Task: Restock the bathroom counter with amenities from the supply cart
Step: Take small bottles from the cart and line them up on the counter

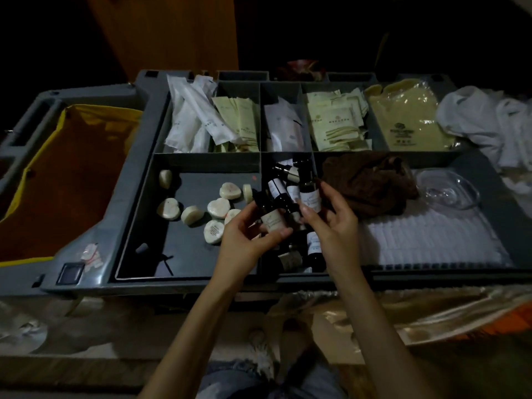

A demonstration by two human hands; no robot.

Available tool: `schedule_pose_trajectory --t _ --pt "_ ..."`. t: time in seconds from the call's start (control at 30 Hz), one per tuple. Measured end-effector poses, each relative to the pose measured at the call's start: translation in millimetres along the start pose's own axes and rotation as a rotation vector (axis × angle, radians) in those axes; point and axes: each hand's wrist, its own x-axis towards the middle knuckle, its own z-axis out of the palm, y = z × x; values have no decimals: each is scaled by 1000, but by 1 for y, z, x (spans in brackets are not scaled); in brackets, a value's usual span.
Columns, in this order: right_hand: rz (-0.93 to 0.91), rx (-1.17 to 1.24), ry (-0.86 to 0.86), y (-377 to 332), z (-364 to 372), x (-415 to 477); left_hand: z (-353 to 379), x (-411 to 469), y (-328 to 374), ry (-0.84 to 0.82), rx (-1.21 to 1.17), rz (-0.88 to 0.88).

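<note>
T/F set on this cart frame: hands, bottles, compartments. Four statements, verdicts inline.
1. The left hand holds a dark bottle and the right hand holds a second bottle. True.
2. The soaps share a compartment with the loose bottles. False: the soaps lie in the compartment to the left of theirs.
3. A brown cloth lies right of the bottle compartment. True.
4. The clear dish sits among the soaps. False: it rests on the white mat at the right.
</note>
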Motion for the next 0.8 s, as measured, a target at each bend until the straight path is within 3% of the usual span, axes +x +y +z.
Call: schedule_pose_trajectory --t 0.17,0.43,0.63,0.8 --pt "13 -34 94 4 -1 2 2 0 -2 -15 54 45" --pt "85 115 209 -21 -17 -24 19 -17 12 -110 90 88" --pt "33 118 491 -48 -87 -122 99 -65 15 -435 114 55" --pt "85 220 777 -45 -155 -257 175 -158 -13 -739 126 -57"
